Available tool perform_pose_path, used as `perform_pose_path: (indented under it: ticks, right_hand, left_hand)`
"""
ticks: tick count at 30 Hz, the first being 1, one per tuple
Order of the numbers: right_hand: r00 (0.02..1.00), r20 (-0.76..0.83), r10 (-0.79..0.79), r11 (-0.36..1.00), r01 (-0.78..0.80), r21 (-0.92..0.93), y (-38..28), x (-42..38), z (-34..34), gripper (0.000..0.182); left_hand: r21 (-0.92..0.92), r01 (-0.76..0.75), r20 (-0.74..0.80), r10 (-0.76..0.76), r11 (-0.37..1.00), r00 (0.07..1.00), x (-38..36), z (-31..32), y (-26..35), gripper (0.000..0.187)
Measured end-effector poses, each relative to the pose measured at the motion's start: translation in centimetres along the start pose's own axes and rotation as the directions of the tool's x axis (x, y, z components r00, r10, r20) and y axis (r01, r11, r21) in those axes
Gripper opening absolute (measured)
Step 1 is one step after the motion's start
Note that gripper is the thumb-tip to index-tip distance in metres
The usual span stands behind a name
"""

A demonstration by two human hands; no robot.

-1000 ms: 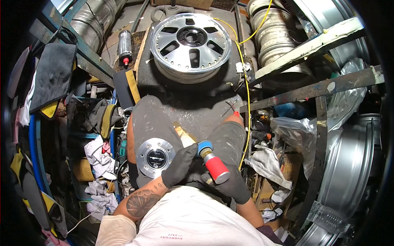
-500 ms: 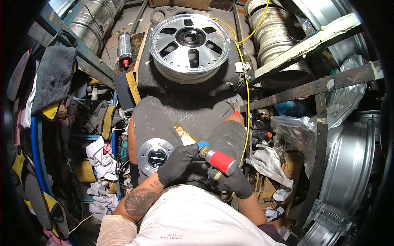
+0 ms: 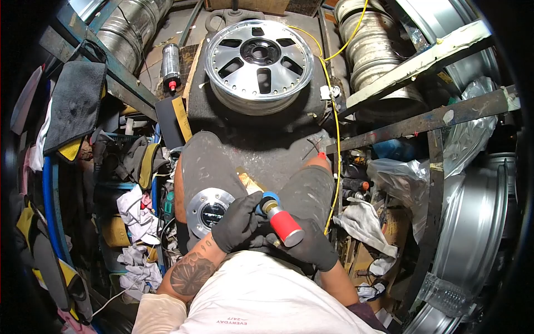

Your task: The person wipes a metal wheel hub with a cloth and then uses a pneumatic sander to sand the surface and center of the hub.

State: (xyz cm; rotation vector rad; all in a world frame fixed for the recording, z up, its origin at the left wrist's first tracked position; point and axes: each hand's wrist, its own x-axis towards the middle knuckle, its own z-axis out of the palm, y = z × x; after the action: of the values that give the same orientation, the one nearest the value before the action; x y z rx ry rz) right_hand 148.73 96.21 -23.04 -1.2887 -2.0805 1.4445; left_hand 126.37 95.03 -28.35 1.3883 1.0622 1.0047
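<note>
A small air tool with a red cylindrical body (image 3: 287, 228) and a blue disc (image 3: 269, 200) at its head is held over my lap. My right hand (image 3: 312, 244), in a dark glove, is wrapped round the tool's lower part, partly hidden by the red body. My left hand (image 3: 238, 221), also gloved, has its fingers closed at the blue disc's left edge. A round metal centre cap (image 3: 197, 217) with a dark middle rests on my left thigh, just left of that hand.
A polished wheel (image 3: 240, 83) lies face up on a dark padded stand ahead. A yellow hose (image 3: 337, 139) runs down its right side. Steel frame bars (image 3: 423, 119) and silver rims (image 3: 473, 222) stand at the right; rags (image 3: 138, 214) and a grey glove hang or lie left.
The red body has swung left and lower, and my right hand has shifted left with it. My left hand stays by the blue disc, nearly unmoved.
</note>
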Motion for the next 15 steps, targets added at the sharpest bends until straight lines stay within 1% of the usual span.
perform_pose_path:
  ticks: [2,5,8,9,10,11,14,15]
  right_hand:
    - [0.999,0.010,-0.044,0.999,0.044,-0.011,0.2,0.2,-0.3,0.047]
    - [0.999,0.050,-0.015,0.994,0.020,-0.110,0.2,0.6,-0.7,0.044]
    - [0.998,0.055,-0.007,0.995,0.012,-0.098,-0.1,1.1,-0.8,0.043]
    - [0.998,0.058,-0.008,0.996,0.014,-0.094,-0.2,1.3,-0.9,0.042]
    - [0.998,0.060,-0.009,0.996,0.015,-0.089,-0.4,1.4,-1.0,0.042]
    - [0.998,0.062,-0.010,0.996,0.016,-0.086,-0.5,1.5,-1.0,0.042]
    - [0.998,0.048,-0.049,0.994,0.054,-0.098,0.0,1.4,-0.5,0.042]
    - [0.997,0.011,-0.073,0.989,0.074,-0.126,-0.2,1.3,-0.3,0.042]
  left_hand:
    - [0.063,-0.023,-0.026,0.025,0.998,0.999,-0.1,0.2,-0.2,0.042]
    - [0.135,0.080,0.091,-0.093,0.988,0.992,0.8,0.0,0.0,0.047]
    - [0.141,-0.076,0.049,0.070,0.987,0.996,0.9,0.0,-0.8,0.037]
    - [-0.057,0.124,0.024,-0.123,0.991,0.992,0.9,0.1,-0.6,0.032]
    - [-0.254,0.311,0.036,-0.312,0.916,0.949,0.9,0.3,-0.2,0.029]
    - [-0.434,0.469,0.087,-0.482,0.769,0.872,1.0,0.5,0.2,0.027]
    - [-0.404,0.414,-0.018,-0.459,0.816,0.888,1.1,1.2,1.8,0.026]
    - [-0.311,0.342,-0.065,-0.379,0.887,0.923,1.0,1.3,1.8,0.028]
